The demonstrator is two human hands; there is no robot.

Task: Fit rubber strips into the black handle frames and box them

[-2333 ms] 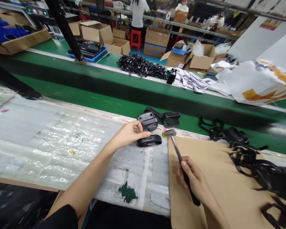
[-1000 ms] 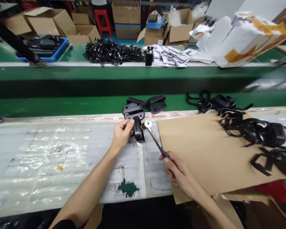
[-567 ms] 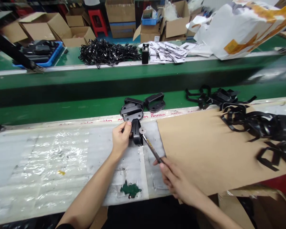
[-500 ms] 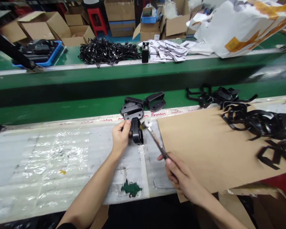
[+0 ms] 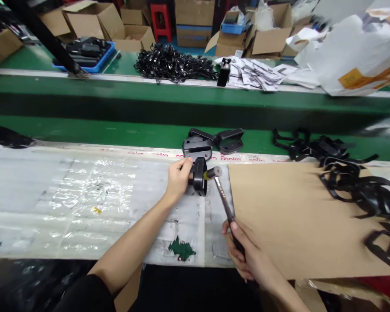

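At the back, a blue tray is holding black pieces. Over the desk, the left hand is gripping a looped part; just rightward, the right hand is clasping a hammer.

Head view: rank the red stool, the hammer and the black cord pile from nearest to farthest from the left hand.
From the left hand:
1. Hammer: to its right, gripped by the right hand.
2. Black cord pile: ahead.
3. Red stool: ahead too, beyond the pile.
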